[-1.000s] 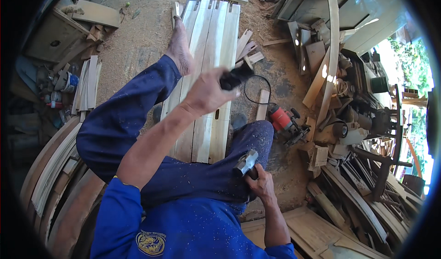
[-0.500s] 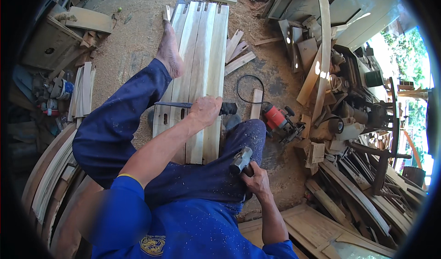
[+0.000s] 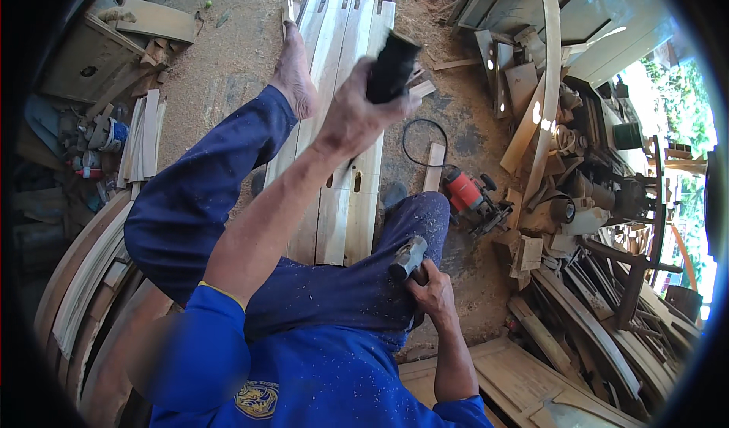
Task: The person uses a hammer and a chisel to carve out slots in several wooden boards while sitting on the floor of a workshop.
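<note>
Raised over the boards, my left hand (image 3: 357, 120) is closed round the black handle of a chisel (image 3: 393, 67). The chisel stands nearly upright, and my hand hides most of its blade. Below lie several long pale wooden boards (image 3: 332, 230) side by side, with narrow slots cut near both ends. One slot (image 3: 357, 180) shows close to my wrist. My right hand (image 3: 434, 287) grips a hammer (image 3: 408, 259) by its handle, just under the metal head. The hammer rests against my right thigh. My bare foot (image 3: 295, 78) lies along the boards' left edge.
A red power tool (image 3: 465, 192) with a black cord sits on the dusty floor right of my knee. Wood offcuts (image 3: 531, 253) and curved planks (image 3: 592, 329) are heaped at the right. More curved pieces (image 3: 83, 284) and thin strips (image 3: 143, 135) lie at the left.
My left hand has lifted up and forward, turning the chisel from lying flat across the boards to nearly upright. The right hand and hammer stay on the thigh. The whole view has shifted slightly.
</note>
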A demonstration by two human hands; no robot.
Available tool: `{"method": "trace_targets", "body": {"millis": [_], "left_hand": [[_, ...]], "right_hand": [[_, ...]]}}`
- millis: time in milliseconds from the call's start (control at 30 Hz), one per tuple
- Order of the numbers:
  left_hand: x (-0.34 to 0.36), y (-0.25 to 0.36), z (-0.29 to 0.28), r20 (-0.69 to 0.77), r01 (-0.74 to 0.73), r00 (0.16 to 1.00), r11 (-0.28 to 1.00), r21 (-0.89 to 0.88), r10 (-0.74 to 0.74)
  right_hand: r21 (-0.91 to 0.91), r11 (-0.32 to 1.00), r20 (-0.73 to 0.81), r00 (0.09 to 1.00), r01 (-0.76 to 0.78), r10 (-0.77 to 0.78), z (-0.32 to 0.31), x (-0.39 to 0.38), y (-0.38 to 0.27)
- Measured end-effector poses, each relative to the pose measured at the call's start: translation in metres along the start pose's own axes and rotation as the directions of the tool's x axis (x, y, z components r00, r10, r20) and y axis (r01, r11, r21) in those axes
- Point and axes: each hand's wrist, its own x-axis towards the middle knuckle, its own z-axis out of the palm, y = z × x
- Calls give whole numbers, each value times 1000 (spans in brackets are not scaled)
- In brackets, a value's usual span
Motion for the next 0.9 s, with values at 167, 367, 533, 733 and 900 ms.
{"method": "trace_targets", "body": {"millis": [167, 367, 533, 733, 900], "left_hand": [[-47, -35, 2, 169, 226, 936, 896, 382, -309], [-122, -87, 27, 330, -105, 891, 566, 818, -312], [-108, -39, 21, 420, 60, 732, 665, 744, -536], [-57, -39, -7, 185, 409, 901, 911, -60, -392], [-14, -25, 0, -65, 70, 993, 939, -336, -97]], "right_hand": [[-49, 999, -4, 1000, 10, -10, 5, -2, 1], [-52, 999, 3, 1000, 15, -15, 2, -2, 1], [-27, 999, -11, 1000, 27, -27, 5, -4, 5], [-8, 999, -22, 999, 35, -35, 4, -3, 3], [-18, 1000, -12, 1000, 18, -18, 3, -3, 2]]}}
